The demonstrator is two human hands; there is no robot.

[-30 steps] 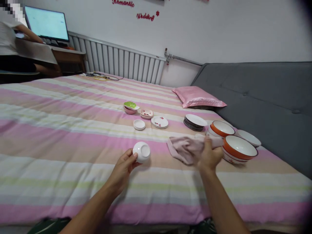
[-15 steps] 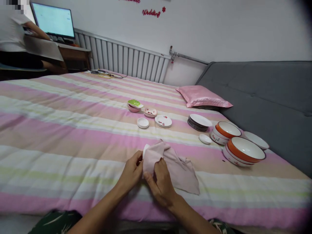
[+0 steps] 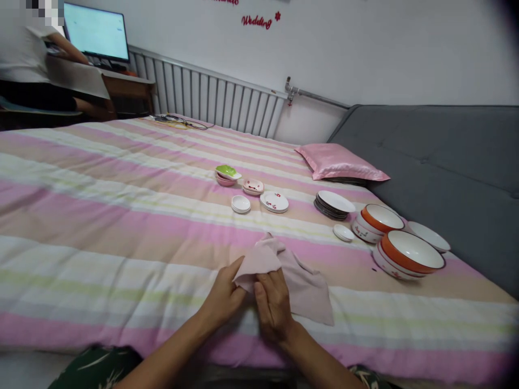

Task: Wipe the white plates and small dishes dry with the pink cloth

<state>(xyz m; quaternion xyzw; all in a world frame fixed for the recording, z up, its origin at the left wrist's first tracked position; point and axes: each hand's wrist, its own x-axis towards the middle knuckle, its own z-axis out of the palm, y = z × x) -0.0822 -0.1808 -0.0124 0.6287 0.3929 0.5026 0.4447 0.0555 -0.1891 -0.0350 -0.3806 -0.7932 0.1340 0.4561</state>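
Note:
A pale pink cloth [image 3: 292, 281] lies bunched over something near the front edge of the striped bed [image 3: 101, 216]. My left hand [image 3: 225, 294] grips under the cloth from the left, and the small white bowl it held a moment ago is now hidden beneath the fabric. My right hand [image 3: 273, 308] presses on the cloth from the front, fingers closed against it. Both hands touch each other at the cloth.
Small dishes [image 3: 241, 203], a green dish [image 3: 227, 173], a plate stack [image 3: 334, 204] and orange-rimmed bowls [image 3: 407, 254] sit further back and right. A pink pillow [image 3: 340, 162] and a grey sofa [image 3: 446, 156] are on the right. Another person sits at a monitor [image 3: 97, 35] far left.
My right hand brought the cloth from beside the orange bowls over to the white bowl in my left hand. The bowl is now fully covered, and both hands have shifted slightly on it.

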